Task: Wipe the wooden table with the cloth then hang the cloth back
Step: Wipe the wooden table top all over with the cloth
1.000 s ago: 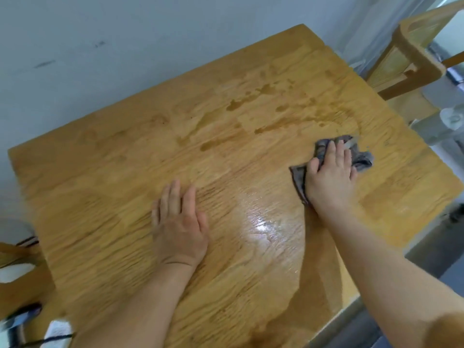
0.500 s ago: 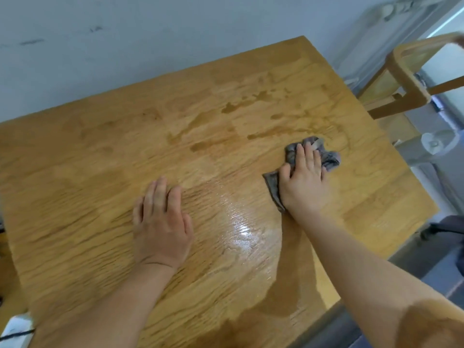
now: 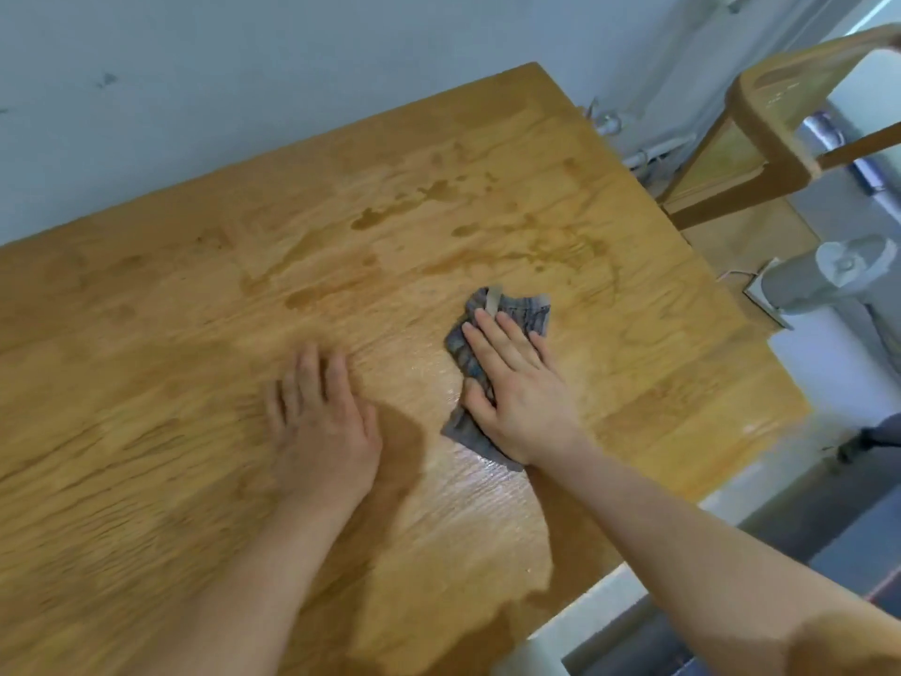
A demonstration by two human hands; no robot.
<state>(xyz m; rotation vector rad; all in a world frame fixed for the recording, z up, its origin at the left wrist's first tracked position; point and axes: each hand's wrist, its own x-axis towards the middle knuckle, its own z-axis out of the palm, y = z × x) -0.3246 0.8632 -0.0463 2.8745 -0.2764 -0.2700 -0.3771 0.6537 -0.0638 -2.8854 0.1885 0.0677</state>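
Cloth (image 3: 507,329) slid leftward under flat right hand (image 3: 521,397) (open grip), damp-streaked wooden table (image 3: 170,334), grey wall (image 3: 244,90)

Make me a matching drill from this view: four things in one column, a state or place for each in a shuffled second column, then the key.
1. left hand
2. right hand
3. cloth
4. chair

A. crumpled and grey, on the table
B. flat and bare on the wood
C. beyond the table's far right corner
D. pressing down on fabric

Pairs: 1-B, 2-D, 3-A, 4-C
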